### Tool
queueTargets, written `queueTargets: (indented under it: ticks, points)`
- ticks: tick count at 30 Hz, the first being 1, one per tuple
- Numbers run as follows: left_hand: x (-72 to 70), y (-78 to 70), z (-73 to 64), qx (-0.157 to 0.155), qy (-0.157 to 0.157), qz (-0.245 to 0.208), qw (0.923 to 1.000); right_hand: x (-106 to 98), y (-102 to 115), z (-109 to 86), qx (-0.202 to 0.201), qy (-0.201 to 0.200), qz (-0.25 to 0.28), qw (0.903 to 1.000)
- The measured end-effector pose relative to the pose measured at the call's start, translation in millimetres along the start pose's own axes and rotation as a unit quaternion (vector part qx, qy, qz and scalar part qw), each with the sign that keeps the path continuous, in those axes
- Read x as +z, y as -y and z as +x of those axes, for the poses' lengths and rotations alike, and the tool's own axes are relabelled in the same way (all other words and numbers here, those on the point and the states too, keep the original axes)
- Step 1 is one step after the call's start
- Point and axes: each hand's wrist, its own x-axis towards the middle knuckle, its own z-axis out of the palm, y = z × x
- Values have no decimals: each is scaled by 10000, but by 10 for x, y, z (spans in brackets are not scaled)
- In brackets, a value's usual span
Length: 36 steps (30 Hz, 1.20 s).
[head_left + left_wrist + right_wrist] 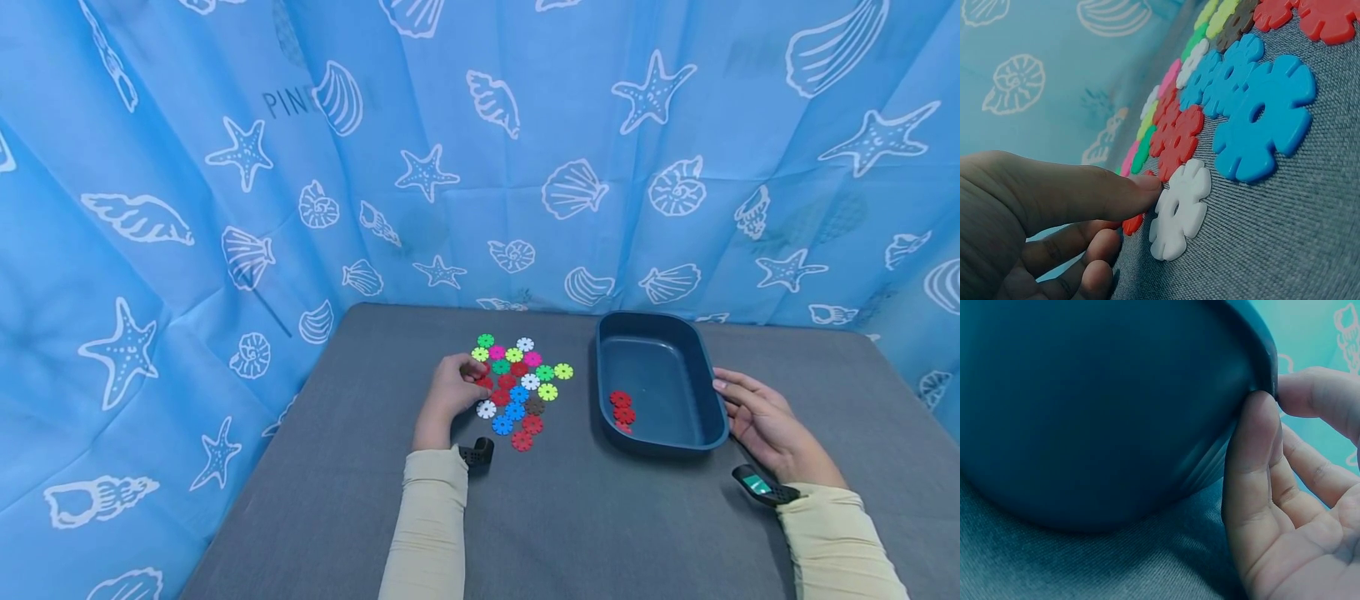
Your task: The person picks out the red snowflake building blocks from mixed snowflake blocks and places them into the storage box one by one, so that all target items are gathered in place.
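My left hand (448, 392) is at the left edge of a cluster of flat, notched flower-shaped plastic discs. In the left wrist view, its thumb and fingers pinch a red flower disc (1132, 225), mostly hidden by the thumb. Right beside the thumb tip lies a white flower disc (1179, 211), with a blue flower disc (1266, 119) beyond it. My right hand (772, 425) holds the right rim of a dark blue basin (660, 367) with thumb and fingertips. Several red flower discs (622, 402) lie in the basin's left side.
The remaining discs, among them green (545, 372), yellow (548, 392), pink (533, 358) and brown (535, 405) ones, lie on the grey cloth-covered table (555, 517). Behind it hangs a blue shell-print curtain (480, 225).
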Motion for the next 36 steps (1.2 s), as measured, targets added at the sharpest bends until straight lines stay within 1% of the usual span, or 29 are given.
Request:
queueTargets:
  ticks: [9,25,30,36]
  points:
    - [-1,7,2,-58,-15,-10,10000,15,11,4,53,-42,20,10000]
    - [-8,-24,-17,-23,9,77,10000,18,19,-5,72,-49,26,10000]
    - [-1,-17,-12,-98,-28,105,9999,16,18,-3,84,-37,34,10000]
    - [-11,-29,-10,-142,22,54,9999,12,22,-5,100,-21,36,9999]
